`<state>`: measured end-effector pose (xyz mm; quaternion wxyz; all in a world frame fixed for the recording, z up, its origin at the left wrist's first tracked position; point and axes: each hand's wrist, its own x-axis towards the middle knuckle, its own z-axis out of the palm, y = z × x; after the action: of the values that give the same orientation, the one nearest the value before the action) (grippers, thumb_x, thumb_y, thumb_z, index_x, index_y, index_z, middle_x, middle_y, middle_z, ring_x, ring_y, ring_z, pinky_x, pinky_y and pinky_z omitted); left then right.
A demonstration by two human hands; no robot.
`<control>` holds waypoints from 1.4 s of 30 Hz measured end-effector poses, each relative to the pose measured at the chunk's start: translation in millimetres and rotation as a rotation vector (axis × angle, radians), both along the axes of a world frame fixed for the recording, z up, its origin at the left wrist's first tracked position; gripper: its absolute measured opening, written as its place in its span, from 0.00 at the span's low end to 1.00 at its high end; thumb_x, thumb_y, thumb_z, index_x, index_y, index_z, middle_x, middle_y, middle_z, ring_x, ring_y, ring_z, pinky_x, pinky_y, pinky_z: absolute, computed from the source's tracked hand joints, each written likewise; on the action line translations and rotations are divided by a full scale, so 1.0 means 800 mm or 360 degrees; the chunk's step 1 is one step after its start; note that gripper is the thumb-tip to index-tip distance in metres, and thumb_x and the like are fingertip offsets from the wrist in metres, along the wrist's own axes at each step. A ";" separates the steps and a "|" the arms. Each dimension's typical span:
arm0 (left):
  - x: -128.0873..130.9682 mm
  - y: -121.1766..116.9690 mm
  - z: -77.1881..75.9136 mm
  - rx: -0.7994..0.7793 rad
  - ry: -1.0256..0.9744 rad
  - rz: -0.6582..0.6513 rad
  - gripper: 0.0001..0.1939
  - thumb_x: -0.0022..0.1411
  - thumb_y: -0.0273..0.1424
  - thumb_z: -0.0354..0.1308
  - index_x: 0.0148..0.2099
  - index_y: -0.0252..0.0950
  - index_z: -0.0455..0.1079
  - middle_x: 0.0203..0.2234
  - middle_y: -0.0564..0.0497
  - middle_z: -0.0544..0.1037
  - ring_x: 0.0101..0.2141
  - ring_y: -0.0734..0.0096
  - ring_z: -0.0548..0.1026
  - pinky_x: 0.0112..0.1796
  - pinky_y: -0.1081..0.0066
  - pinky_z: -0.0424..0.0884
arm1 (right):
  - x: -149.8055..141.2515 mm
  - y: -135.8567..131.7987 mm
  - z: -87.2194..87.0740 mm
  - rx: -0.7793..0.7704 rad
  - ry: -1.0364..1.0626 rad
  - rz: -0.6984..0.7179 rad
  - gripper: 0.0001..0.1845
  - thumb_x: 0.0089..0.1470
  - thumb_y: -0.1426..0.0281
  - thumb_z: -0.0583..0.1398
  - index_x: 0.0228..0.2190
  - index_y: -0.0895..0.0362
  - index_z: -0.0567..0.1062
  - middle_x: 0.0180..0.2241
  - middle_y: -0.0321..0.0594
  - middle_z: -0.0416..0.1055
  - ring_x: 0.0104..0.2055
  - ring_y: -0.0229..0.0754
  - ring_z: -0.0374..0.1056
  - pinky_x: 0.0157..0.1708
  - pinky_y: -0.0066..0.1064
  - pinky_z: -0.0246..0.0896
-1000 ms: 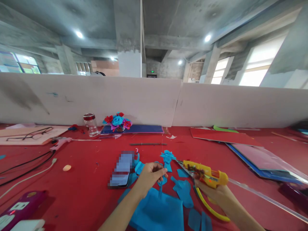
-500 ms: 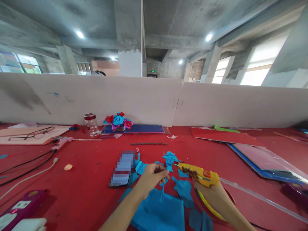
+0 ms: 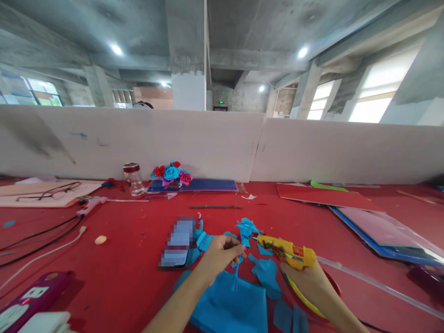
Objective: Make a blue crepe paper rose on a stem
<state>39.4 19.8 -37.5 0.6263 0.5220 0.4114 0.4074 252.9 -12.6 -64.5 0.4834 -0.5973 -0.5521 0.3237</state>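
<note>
Near the middle of the red table, my left hand (image 3: 225,252) is closed in a pinch on a blue crepe-paper flower (image 3: 247,227). Its ragged petals stand above the fingertips, and a thin blue stem hangs below them. My right hand (image 3: 305,275) is wrapped around a yellow hot glue gun (image 3: 289,249) whose nozzle points left at the flower's base; whether it touches cannot be made out. Beneath the hands lies a folded blue paper sheet (image 3: 232,305). Cut blue paper pieces (image 3: 266,275) are scattered around it.
A phone (image 3: 178,243) lies left of my left hand. Farther back are a paper-flower bouquet (image 3: 171,173), a lidded glass jar (image 3: 133,178) and a thin stick (image 3: 215,206). A pink glue gun (image 3: 90,205) and power strip (image 3: 29,298) are left; coloured sheets (image 3: 378,226) lie right.
The view has shifted very slightly. Both hands, the flower and the glue gun hold nearly the same positions.
</note>
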 end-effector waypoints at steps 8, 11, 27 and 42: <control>0.000 0.002 -0.004 0.0013 0.0027 -0.0012 0.15 0.45 0.39 0.62 0.26 0.31 0.68 0.20 0.52 0.73 0.18 0.81 0.63 0.22 0.77 0.59 | 0.000 -0.001 0.001 -0.0019 -0.0090 -0.0016 0.08 0.36 0.69 0.57 0.24 0.58 0.71 0.24 0.38 0.73 0.26 0.44 0.67 0.27 0.32 0.63; 0.000 0.003 -0.006 0.0024 0.0022 -0.0019 0.15 0.45 0.40 0.62 0.26 0.31 0.68 0.20 0.51 0.74 0.18 0.81 0.63 0.22 0.77 0.59 | 0.001 0.000 0.000 -0.0006 -0.0092 -0.0013 0.08 0.36 0.69 0.57 0.25 0.58 0.72 0.25 0.39 0.73 0.28 0.45 0.68 0.29 0.32 0.64; -0.002 -0.003 0.008 -0.0155 -0.0142 -0.0042 0.16 0.43 0.40 0.63 0.25 0.30 0.71 0.19 0.51 0.72 0.18 0.83 0.59 0.21 0.77 0.54 | 0.001 -0.001 -0.003 0.0073 0.0170 0.0032 0.09 0.40 0.66 0.61 0.26 0.58 0.74 0.25 0.41 0.75 0.28 0.46 0.70 0.27 0.31 0.66; -0.003 -0.002 0.008 -0.0358 -0.0381 -0.0082 0.11 0.44 0.34 0.65 0.24 0.29 0.71 0.16 0.53 0.70 0.15 0.87 0.57 0.16 0.82 0.50 | 0.000 0.000 -0.013 0.0140 0.0085 0.0073 0.08 0.43 0.66 0.60 0.28 0.57 0.73 0.25 0.39 0.74 0.29 0.47 0.70 0.30 0.32 0.67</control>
<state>37.0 18.3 -31.3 0.7356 0.4068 0.3633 0.4017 253.2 -12.6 -74.6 0.5162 -0.5538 -0.5661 0.3261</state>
